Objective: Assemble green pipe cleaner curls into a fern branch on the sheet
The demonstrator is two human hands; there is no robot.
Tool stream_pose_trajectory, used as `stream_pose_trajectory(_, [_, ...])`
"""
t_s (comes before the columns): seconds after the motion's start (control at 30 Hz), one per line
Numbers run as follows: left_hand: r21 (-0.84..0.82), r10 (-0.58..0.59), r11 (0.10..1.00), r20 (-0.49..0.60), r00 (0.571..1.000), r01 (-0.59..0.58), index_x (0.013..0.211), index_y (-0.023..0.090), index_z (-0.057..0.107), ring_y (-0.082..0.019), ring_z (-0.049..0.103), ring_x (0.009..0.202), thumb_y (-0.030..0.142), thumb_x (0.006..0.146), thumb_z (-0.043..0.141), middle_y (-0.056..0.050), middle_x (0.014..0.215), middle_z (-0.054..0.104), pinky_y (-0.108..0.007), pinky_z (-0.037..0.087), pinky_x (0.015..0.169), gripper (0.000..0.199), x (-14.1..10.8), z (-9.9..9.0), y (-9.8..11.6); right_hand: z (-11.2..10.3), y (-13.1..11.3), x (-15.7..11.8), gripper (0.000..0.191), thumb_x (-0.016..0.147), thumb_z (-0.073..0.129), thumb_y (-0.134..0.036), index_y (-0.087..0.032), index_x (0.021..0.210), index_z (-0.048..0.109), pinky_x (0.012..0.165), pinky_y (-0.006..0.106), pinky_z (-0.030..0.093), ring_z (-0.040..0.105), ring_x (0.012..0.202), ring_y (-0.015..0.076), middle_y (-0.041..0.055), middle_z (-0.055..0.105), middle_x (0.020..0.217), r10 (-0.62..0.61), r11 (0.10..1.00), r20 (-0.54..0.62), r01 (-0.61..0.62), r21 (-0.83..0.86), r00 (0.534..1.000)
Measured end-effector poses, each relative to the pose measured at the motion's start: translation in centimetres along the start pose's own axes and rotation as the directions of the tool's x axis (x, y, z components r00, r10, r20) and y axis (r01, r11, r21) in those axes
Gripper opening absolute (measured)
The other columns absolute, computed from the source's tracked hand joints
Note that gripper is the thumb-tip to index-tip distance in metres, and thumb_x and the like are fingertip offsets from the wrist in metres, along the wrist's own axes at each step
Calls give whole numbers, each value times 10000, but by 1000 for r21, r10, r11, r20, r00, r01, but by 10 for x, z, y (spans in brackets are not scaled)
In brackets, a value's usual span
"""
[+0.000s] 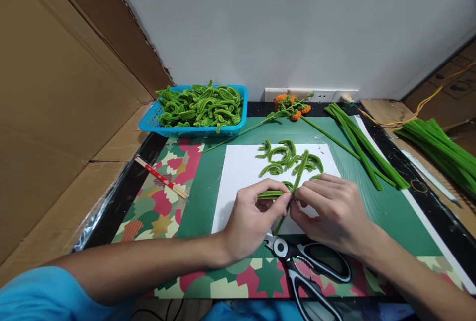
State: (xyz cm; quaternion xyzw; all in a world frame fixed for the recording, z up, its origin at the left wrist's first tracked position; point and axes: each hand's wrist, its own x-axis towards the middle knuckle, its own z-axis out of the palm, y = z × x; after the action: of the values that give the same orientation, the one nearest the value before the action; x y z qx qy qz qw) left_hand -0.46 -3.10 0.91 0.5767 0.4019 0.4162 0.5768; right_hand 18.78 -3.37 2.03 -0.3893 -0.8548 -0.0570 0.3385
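Note:
Green pipe cleaners (300, 171) meet between my two hands over a white sheet (232, 167). My left hand (256, 212) pinches them at the crossing, with a folded piece lying sideways inside its curled fingers. From the other side, my right hand (329, 207) has its thumb and fingertips closed at the same crossing. One stem slants upward past the fingertips, its lower end pointing toward the scissors. Just beyond the hands, several short curled green pipe cleaner pieces (278, 155) lie on the sheet. Black-and-white scissors (280, 247) rest close below my hands, their blades partly hidden.
A blue basket (145, 120) heaped with curled green pieces stands at the back left. Chopsticks in a red wrapper (160, 177) lie left. Behind the sheet is an orange-and-green pipe cleaner flower stem (286, 107). Long green stems (357, 137) and another bundle (442, 150) lie right.

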Motion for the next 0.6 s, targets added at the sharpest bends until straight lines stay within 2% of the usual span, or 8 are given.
stream_pose_trajectory(0.1, [-95, -135, 986, -3, 991, 134, 1005, 172, 700, -37, 456, 445, 402, 970, 748, 49, 680, 596, -137, 385, 413, 238, 2, -2, -2, -3, 6, -1, 221, 956, 649, -126, -188, 744, 636, 581, 305, 359, 498, 522, 121, -32, 589, 582, -39, 999, -25, 38, -22, 999])
stream_pose_trajectory(0.2, [-137, -205, 970, -9, 979, 202, 1026, 172, 692, -35, 434, 418, 464, 949, 765, 55, 651, 572, -137, 354, 384, 311, 5, -4, -4, -4, 16, -3, 69, 976, 664, -119, -172, 957, 704, 611, 285, 435, 602, 574, 119, -4, 714, 713, -129, 992, -60, 128, -24, 990])
stream_pose_trajectory(0.33, [-163, -204, 966, -3, 979, 201, 1034, 166, 689, -35, 439, 412, 487, 934, 777, 49, 651, 575, -139, 340, 377, 347, 7, -4, -4, -4, 26, -9, 217, 962, 676, -79, -163, 1161, 700, 673, 269, 536, 713, 716, 137, 48, 798, 923, -191, 981, -100, 193, 10, 977])
stream_pose_trajectory(0.43, [-165, -187, 968, 18, 982, 187, 1035, 162, 693, -30, 448, 427, 471, 943, 774, 44, 683, 583, -139, 358, 393, 332, 7, -4, -3, -2, 29, -11, 241, 951, 694, -69, -141, 1180, 709, 708, 275, 584, 737, 767, 149, 72, 808, 977, -237, 970, -99, 240, 23, 967])
stream_pose_trajectory(0.6, [-190, -156, 968, 69, 985, 167, 1053, 171, 681, -25, 465, 446, 414, 956, 774, 48, 709, 592, -133, 377, 407, 278, 6, -6, -3, 0, 31, -13, 261, 937, 715, -56, -129, 1188, 726, 743, 276, 637, 777, 826, 164, 93, 826, 1022, -226, 971, -146, 235, 49, 963])
